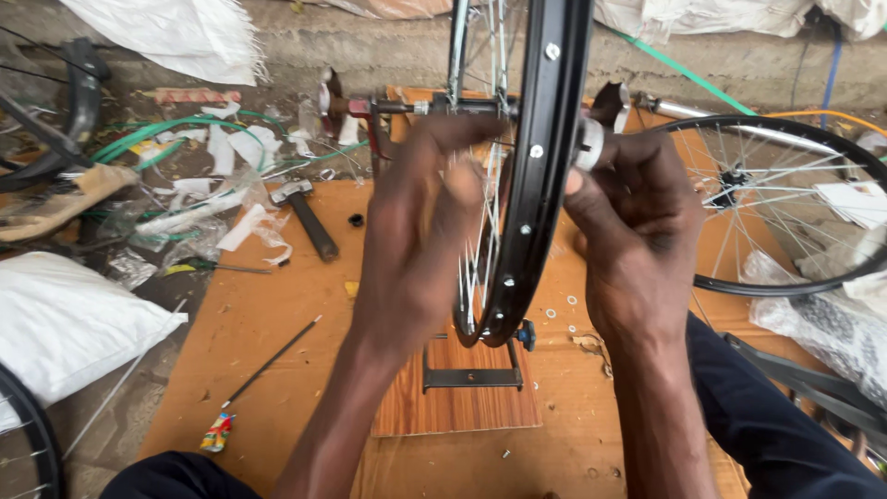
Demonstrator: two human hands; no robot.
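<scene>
Black bicycle rim (pixel 540 166) stands upright in a truing stand (pixel 471 374) on an orange board (pixel 268 314), seen edge-on between both hands. Left hand (pixel 420 231) is open and flat, fingers stretched up along the spokes (pixel 480 268) toward the axle (pixel 434 107), gripping nothing. Right hand (pixel 637 217) is curled, fingertips pinched on a silver hub part (pixel 588 143) at the rim's right side. Hammer (pixel 308 212) and screwdriver (pixel 263 374) lie on the board at left. Second wheel (pixel 785 203) lies flat at right. White sack (pixel 65 323) far left, contents not visible.
</scene>
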